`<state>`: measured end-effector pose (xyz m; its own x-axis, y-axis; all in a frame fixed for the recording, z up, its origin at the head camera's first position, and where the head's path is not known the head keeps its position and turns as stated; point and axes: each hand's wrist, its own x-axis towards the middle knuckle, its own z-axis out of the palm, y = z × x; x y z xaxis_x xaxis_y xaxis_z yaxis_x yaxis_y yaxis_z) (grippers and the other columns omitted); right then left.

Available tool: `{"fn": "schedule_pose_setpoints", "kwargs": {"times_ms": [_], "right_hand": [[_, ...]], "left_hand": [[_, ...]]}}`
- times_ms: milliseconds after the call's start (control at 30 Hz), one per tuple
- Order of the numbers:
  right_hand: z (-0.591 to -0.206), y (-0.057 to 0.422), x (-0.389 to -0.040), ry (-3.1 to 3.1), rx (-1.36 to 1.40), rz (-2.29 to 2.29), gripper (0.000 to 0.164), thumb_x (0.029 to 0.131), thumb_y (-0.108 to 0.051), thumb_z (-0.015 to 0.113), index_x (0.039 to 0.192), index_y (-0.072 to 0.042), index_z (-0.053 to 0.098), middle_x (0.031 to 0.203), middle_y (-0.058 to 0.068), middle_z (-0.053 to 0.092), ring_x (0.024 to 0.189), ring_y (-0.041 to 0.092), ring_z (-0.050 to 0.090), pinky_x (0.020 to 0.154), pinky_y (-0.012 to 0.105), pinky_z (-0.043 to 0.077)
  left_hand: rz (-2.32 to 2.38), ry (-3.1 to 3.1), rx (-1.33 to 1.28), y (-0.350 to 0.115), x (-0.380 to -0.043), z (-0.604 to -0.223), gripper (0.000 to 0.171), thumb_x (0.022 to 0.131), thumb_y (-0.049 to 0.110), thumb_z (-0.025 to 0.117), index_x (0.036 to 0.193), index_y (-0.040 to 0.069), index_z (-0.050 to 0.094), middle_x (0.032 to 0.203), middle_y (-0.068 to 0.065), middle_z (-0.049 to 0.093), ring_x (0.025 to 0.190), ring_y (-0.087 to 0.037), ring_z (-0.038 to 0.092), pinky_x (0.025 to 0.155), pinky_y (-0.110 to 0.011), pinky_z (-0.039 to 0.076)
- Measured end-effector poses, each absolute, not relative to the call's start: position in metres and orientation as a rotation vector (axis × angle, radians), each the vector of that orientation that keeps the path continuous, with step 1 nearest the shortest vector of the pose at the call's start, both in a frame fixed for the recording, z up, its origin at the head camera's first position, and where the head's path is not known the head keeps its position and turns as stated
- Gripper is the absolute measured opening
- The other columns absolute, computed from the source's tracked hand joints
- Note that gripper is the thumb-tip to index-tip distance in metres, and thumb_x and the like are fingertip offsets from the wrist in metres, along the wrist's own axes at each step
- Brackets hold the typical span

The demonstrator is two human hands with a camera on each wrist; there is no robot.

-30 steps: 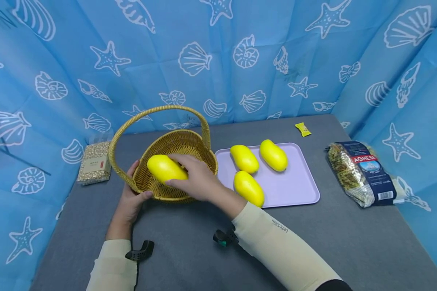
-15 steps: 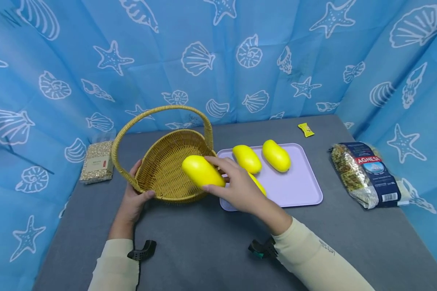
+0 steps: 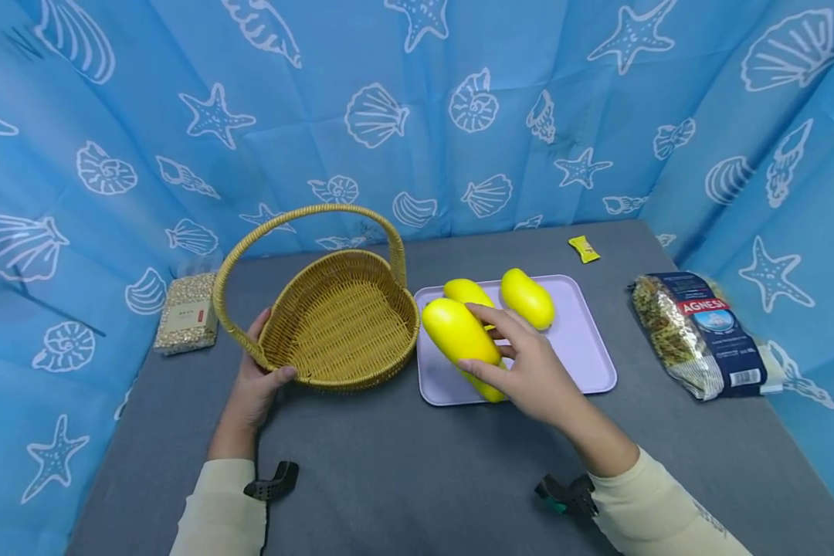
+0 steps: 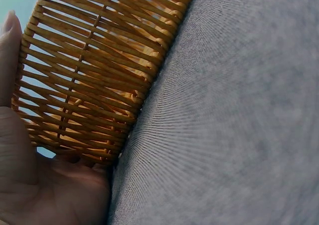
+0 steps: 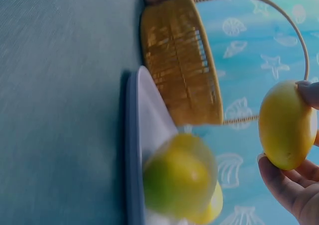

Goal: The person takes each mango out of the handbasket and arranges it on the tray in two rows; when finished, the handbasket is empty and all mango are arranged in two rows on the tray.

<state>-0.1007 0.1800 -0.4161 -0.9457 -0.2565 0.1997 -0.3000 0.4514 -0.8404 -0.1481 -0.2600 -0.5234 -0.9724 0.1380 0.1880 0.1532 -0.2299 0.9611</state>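
Note:
My right hand grips a yellow mango between thumb and fingers, above the front left of a lilac tray. In the right wrist view this mango is up clear of the tray. Under it, partly hidden, a second mango lies near the tray's front edge. Two more mangoes, a back left one and a back right one, rest farther back. My left hand holds the left side of a wicker basket, thumb over the rim; its woven wall fills much of the left wrist view.
A bag of pale grains or beans stands left of the basket. At the right lies an Agnesi pasta bag. A small yellow wrapped sweet is at the back. Behind the grey table hangs a blue shell-patterned curtain.
My right hand has carried the mango from inside the basket rightward, out over the tray. The left hand keeps its hold on the basket, whose inside now shows bare.

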Motion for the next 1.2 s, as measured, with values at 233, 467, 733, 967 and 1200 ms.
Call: {"fn": "schedule_pose_setpoints", "kwargs": {"times_ms": [233,467,733,967,1200], "right_hand": [[-0.423,0.212,-0.095,-2.656,0.405,1.458,0.073,0.098,-0.017,0.087,0.162,-0.009,0.052,0.148,0.014,0.058,0.125,0.034,0.060,0.099,0.058,0.056],[-0.433,0.239,-0.092,-2.684,0.294,1.425,0.074,0.100,-0.017,0.085,0.163,-0.007,0.049,0.145,0.019,0.058,0.123,0.038,0.060,0.098,0.062,0.054],[-0.449,0.260,-0.092,-2.773,0.250,1.335,0.071,0.100,-0.018,0.083,0.161,-0.002,0.049,0.143,0.025,0.059,0.117,0.042,0.062,0.095,0.063,0.053],[-0.459,0.266,-0.092,-2.870,0.228,1.273,0.071,0.101,-0.021,0.083,0.159,0.001,0.050,0.143,0.028,0.059,0.117,0.044,0.061,0.096,0.064,0.051],[-0.465,0.267,-0.094,-2.940,0.244,1.248,0.072,0.102,-0.022,0.081,0.161,0.003,0.047,0.147,0.030,0.056,0.124,0.048,0.058,0.101,0.067,0.048]], "left_hand": [[-2.418,-1.956,-0.350,-0.259,-0.147,-0.523,0.105,0.095,-0.014,0.076,0.176,0.020,0.018,0.173,-0.025,0.024,0.147,-0.039,0.042,0.106,-0.032,0.051],[-2.413,-1.958,-0.334,-0.259,-0.147,-0.522,0.108,0.094,-0.012,0.079,0.176,0.015,0.014,0.173,-0.024,0.025,0.148,-0.040,0.040,0.106,-0.032,0.051],[-2.418,-1.956,-0.343,-0.258,-0.147,-0.521,0.105,0.095,-0.015,0.075,0.176,0.018,0.017,0.173,-0.024,0.025,0.148,-0.041,0.040,0.105,-0.032,0.051],[-2.436,-1.926,-0.420,-0.260,-0.149,-0.525,0.106,0.096,-0.008,0.080,0.176,0.016,0.015,0.173,-0.027,0.022,0.147,-0.039,0.042,0.105,-0.032,0.052],[-2.444,-1.912,-0.425,-0.261,-0.149,-0.525,0.108,0.095,-0.004,0.083,0.176,0.016,0.014,0.173,-0.027,0.021,0.148,-0.041,0.040,0.105,-0.032,0.052]]}}
